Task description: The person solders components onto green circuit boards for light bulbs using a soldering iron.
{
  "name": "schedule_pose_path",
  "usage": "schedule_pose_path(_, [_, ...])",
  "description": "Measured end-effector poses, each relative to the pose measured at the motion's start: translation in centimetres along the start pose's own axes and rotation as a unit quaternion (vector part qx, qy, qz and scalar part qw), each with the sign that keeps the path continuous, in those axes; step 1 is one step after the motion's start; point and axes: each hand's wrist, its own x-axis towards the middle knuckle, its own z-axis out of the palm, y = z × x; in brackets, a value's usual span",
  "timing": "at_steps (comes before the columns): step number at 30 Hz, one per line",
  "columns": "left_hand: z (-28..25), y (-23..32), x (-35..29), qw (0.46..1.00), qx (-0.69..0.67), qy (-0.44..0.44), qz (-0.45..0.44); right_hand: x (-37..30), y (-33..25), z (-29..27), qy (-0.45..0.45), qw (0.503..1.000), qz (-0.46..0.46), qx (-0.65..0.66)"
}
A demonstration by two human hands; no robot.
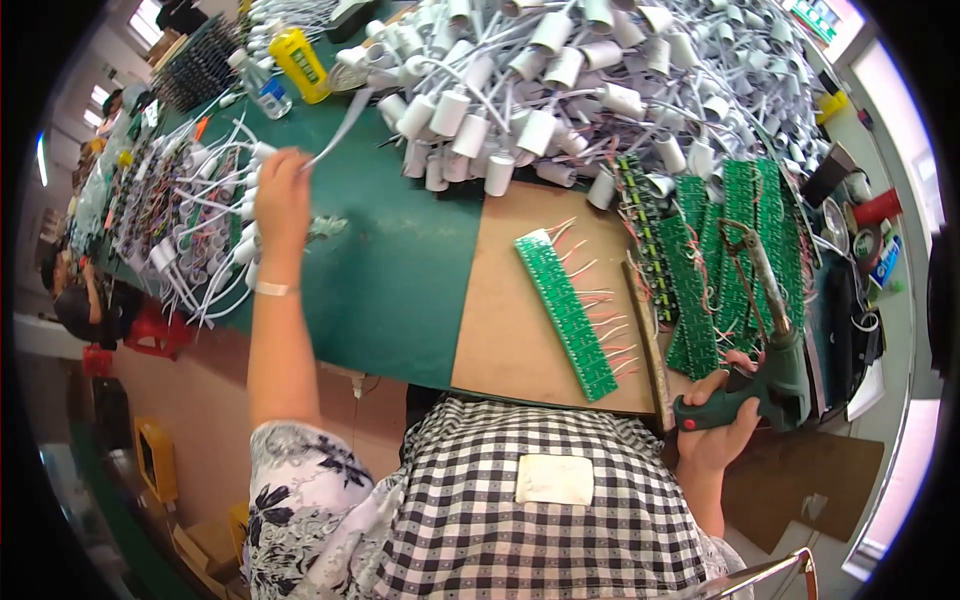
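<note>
My left hand (283,195) reaches out over the left part of the table, its fingers closed round a white cable (345,128) that trails up to the right. Just left of it lie white cylindrical sockets with cables (248,240), beside a heap of wired parts (185,205). My right hand (725,420) grips the dark green handle of a soldering gun (785,375); its metal tube points up and away over stacked green circuit boards (738,250). One long green circuit board (567,315), with red and white wires along its right edge, lies on the brown board in front of me.
A large pile of white sockets (540,130) covers the far side of the green table (400,290). A yellow bottle (298,65) and a clear bottle (262,88) stand far left. A wooden strip (648,345) borders the brown board (500,260). A red spool (876,208) lies far right.
</note>
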Motion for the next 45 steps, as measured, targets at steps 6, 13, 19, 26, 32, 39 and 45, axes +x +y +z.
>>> schedule_pose_path(6, [-4.7, 4.7, -7.6, 0.925, -0.264, -0.274, -0.014, 0.7, 0.1, -0.3, -0.028, 0.993, 0.107, 0.039])
schedule_pose_path(13, [-6.1, 7.7, -2.4, 0.862, -0.139, -0.312, 0.375, 0.7, 0.6, 0.0, -0.075, 0.992, 0.069, 0.081])
schedule_pose_path(19, [-3.7, 10.7, -5.0, 0.894, -0.080, -0.435, -0.068, 1.2, -0.2, 2.1, -0.073, 0.987, 0.130, 0.052])
schedule_pose_path(26, [-5.8, 19.9, -4.0, 0.787, -0.445, -0.427, 0.014, 1.4, 0.5, 2.2, -0.102, 0.962, 0.208, -0.141])
schedule_pose_path(32, [-5.2, 23.8, -4.6, 0.705, -0.536, -0.465, 0.002, 2.1, 2.2, 5.1, -0.173, 0.936, 0.254, -0.170])
schedule_pose_path(39, [-4.0, 25.5, -4.6, 0.721, -0.542, -0.427, 0.052, 2.0, 2.0, 5.9, -0.170, 0.930, 0.286, -0.156])
schedule_pose_path(45, [-4.0, 26.4, -4.4, 0.759, -0.526, -0.377, 0.068, 1.6, 3.3, 5.6, -0.209, 0.948, 0.185, -0.154])
